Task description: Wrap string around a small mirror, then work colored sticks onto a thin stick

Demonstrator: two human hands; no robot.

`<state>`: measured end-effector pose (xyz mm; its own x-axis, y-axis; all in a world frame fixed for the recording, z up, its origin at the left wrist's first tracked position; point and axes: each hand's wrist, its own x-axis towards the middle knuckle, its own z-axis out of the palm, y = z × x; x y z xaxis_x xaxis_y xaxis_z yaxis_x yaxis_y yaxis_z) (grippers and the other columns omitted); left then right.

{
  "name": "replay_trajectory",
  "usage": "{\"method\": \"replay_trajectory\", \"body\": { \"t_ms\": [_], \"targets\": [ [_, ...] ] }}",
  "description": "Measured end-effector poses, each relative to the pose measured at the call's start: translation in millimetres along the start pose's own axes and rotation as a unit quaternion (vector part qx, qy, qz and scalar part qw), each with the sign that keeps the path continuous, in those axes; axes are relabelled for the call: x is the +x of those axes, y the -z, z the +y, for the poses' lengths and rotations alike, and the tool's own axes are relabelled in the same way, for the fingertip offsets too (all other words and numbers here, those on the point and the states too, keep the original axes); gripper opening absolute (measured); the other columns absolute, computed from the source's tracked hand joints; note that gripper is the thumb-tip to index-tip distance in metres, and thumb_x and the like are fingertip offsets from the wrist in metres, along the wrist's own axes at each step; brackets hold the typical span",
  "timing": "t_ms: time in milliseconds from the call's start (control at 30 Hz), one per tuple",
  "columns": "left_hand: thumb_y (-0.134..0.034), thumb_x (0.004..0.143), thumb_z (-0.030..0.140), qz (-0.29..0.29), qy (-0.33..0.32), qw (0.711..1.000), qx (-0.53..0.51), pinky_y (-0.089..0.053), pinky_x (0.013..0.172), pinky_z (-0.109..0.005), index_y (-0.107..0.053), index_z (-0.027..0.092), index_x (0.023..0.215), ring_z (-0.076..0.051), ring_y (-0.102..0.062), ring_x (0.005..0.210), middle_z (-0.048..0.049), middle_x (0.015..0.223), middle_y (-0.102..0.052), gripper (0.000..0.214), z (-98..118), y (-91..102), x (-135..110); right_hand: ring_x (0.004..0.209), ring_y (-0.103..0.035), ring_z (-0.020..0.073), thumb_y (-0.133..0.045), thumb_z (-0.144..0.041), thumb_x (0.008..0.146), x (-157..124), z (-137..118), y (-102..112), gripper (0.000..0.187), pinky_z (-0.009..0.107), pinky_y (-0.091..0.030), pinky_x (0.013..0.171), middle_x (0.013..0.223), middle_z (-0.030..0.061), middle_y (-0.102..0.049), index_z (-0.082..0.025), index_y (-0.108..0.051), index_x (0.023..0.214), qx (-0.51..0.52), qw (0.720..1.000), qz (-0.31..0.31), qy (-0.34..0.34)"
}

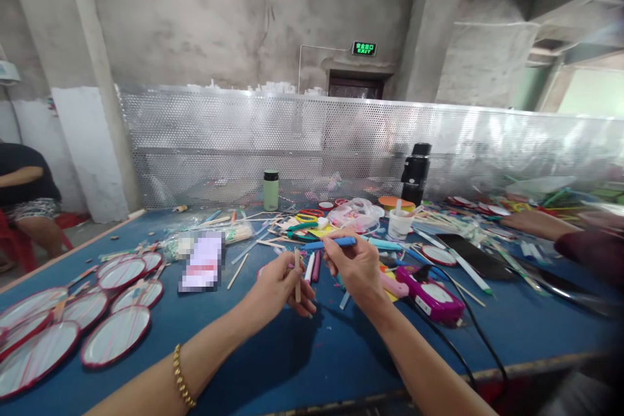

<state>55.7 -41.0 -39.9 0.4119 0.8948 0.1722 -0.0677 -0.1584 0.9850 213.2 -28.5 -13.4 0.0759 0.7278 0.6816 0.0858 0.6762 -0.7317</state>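
Observation:
My left hand [279,286] is closed around a flat wooden stick [297,276], which stands nearly upright between thumb and fingers. To its right, my right hand [359,270] pinches a slim blue pen-shaped tool [341,242], held almost level with its narrow end pointing left, above and right of the stick. The tool's exact kind cannot be made out. Short white and purple rods [316,266] lie on the blue table [312,370] between my hands. Beside my right wrist rests a purple device [431,296] with a cord and a pink part.
Round red-rimmed discs [117,335] lie at the left, near a phone [202,261] with a lit screen. Behind are a green bottle [270,192], a black flask [416,172] and a white cup [400,226]. A co-worker's arm [541,226] reaches in from the right.

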Motion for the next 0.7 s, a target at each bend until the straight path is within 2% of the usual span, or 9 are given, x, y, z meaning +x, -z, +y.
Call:
{"method": "replay_trajectory", "body": {
  "t_ms": [700],
  "targets": [
    [-0.051,0.083,0.051,0.007,0.002,1.000,0.009,-0.056,0.052,-0.033,-0.042,0.019,0.089,-0.021,-0.069,0.058,-0.0045,0.070,-0.066,0.034,-2.4,1.0,1.1,0.036,-0.046,0.0063,-0.065,-0.033,0.081,-1.4,2.7,0.2,0.018,0.018,-0.037,0.034,0.052,-0.0035,-0.054,-0.015,-0.062,0.077,0.000,1.000,0.001,-0.017]
  ]
}}
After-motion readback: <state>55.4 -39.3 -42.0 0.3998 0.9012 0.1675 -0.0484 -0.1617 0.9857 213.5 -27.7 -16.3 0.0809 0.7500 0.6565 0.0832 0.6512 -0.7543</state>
